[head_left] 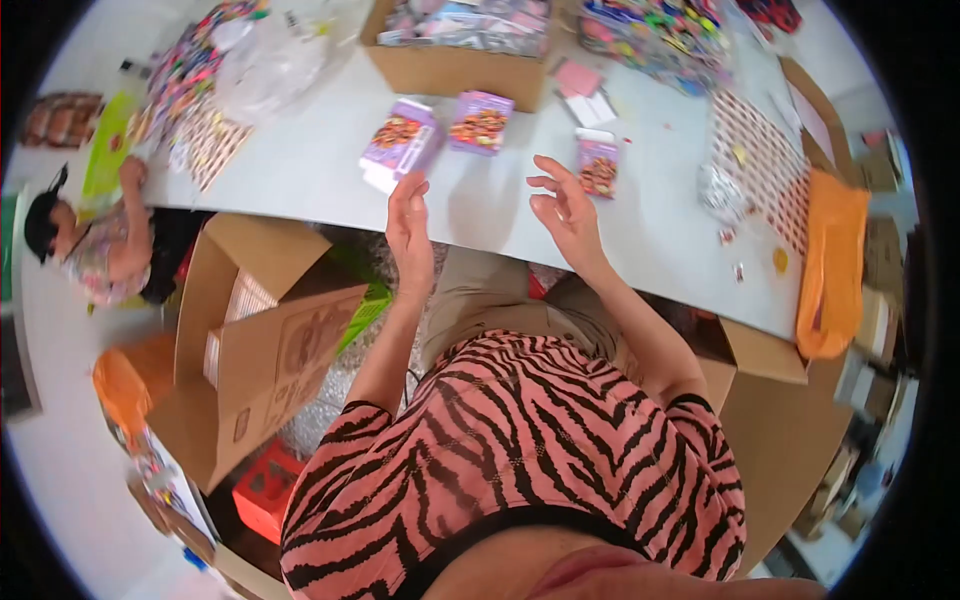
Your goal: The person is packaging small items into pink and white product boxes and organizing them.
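Observation:
My left hand (409, 235) is raised over the table's front edge, fingers stretched out and holding nothing that I can see. Its fingertips overlap the lower corner of a purple and white printed carton (402, 140); whether they touch it I cannot tell. Across from it, my right hand (566, 213) hovers with its fingers apart and bent, empty. Just right of that hand lies a small purple carton (597, 165) with a white flap at its top. Another purple carton (481, 122) lies flat between the two hands, farther back.
A cardboard box (455, 65) of small packets stands at the back, beside a clear bag of colourful pieces (655, 40). Patterned sheets (760, 160) and an orange bag (833, 260) lie right. Open cartons (280, 370) flank me below the table. Another person (110, 240) sits at left.

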Tool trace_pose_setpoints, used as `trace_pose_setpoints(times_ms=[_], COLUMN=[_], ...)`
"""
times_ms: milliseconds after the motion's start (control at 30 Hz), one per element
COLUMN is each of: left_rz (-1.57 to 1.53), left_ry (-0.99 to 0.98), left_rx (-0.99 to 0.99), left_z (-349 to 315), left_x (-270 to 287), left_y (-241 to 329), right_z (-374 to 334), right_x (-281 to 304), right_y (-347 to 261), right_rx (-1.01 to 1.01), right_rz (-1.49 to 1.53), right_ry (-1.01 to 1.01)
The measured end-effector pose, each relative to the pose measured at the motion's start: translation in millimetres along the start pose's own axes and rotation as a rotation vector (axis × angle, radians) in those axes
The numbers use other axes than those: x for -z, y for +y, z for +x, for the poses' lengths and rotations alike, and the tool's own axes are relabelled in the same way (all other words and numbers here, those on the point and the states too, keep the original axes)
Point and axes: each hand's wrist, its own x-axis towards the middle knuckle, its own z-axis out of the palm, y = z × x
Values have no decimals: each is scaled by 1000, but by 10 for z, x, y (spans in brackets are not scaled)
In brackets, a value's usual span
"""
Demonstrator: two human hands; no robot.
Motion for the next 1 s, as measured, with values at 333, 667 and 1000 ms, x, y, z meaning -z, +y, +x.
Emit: trace_pose_setpoints(times_ms=[333,667,1000], left_rz=[302,492,259], left_ry=[-500,-558,-504], left_rx=[87,29,-82], left_z=[243,337,232], left_x=[-1213,-1710,-1372], left_y=[-338,-573,-280], right_z=[140,166,-108], right_x=[1290,1135,950], right_y=[392,624,266], right_rx=[-129,-201,-93], right_rz=[-473,-381,59], right_ry=[477,400,155])
